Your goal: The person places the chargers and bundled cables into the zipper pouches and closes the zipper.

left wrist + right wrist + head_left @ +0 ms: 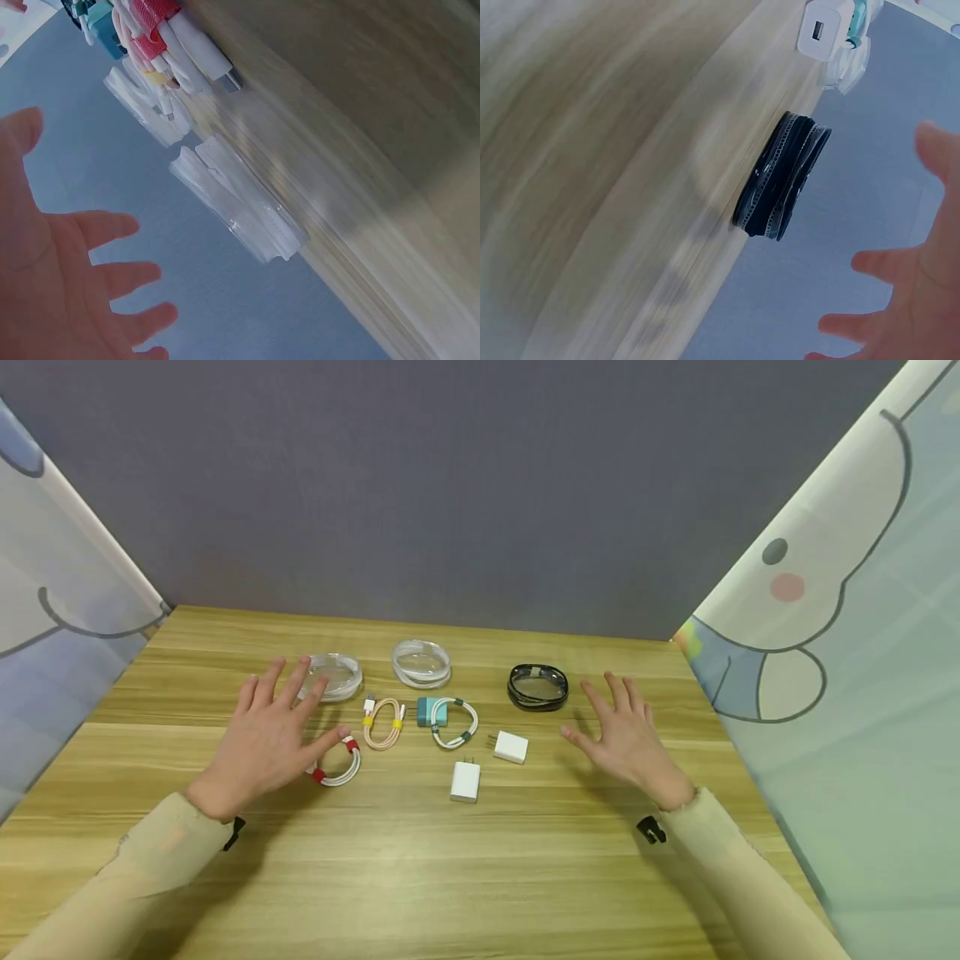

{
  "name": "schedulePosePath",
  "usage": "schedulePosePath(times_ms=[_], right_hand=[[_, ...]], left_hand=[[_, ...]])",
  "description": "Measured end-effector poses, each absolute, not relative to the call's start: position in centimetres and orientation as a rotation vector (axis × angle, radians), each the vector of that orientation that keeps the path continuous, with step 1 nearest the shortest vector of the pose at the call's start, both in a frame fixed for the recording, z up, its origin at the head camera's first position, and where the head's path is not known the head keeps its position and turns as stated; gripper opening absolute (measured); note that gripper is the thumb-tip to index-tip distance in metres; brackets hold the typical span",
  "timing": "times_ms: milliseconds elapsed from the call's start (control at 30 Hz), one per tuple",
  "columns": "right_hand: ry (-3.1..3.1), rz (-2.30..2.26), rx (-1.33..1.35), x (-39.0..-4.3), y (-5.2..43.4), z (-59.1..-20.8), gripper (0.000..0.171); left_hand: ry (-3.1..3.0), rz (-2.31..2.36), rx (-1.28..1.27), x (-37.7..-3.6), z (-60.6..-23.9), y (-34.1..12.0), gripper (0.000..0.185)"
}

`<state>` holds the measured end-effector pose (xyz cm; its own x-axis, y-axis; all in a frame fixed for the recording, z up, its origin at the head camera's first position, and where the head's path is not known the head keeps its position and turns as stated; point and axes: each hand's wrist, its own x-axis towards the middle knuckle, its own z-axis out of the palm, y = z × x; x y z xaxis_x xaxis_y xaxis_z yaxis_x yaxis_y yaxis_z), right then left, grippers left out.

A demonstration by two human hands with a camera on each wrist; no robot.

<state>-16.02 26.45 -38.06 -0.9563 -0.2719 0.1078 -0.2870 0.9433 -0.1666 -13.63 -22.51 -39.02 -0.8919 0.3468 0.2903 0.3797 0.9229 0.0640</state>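
Head view has both hands hovering flat over the wooden table [420, 877], fingers spread and straight, nothing held in either one. The left hand [266, 739] sits over the left part of the layout, fingertips reaching toward a clear round case [333, 675], and its thumb is right by the white cable with red ties [339, 767], which is coiled and partly tucked under the hand. Can't tell if the thumb actually touches it. Left wrist view shows the same open palm, blurry, with the clear case on edge and the red-tied cable beyond it.

The right hand [630, 739] is open too, fingers fanned, off to the right. The closest thing is the black round case [537, 685], just up and left of its fingertips, not touching. The right wrist view shows that black case clearly apart from the fingers.

Between the hands: a pinkish cable with a yellow tie [383, 722], a teal charger with a white cable looped beside it [447, 717], a second clear case [422, 662] behind those, then two white chargers, one [511, 747] near the right hand and the other [465, 781] closer to the table's front. Grey wall behind, cartoon-print curtains on both sides.
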Motion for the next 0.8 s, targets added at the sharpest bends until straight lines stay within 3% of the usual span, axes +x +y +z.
schedulePosePath(times_ms=[467, 800], right_hand=[[-2.99, 0.427, 0.526, -16.8, 25.1, -39.2, 0.07], [-2.929, 0.464, 0.654, -17.4, 22.0, -39.0, 0.061]], left_hand=[[-2.728, -0.248, -0.598, -14.5, -38.5, -23.4, 0.049], [-2.869, -0.262, -0.544, -15.9, -37.5, -25.4, 0.038]])
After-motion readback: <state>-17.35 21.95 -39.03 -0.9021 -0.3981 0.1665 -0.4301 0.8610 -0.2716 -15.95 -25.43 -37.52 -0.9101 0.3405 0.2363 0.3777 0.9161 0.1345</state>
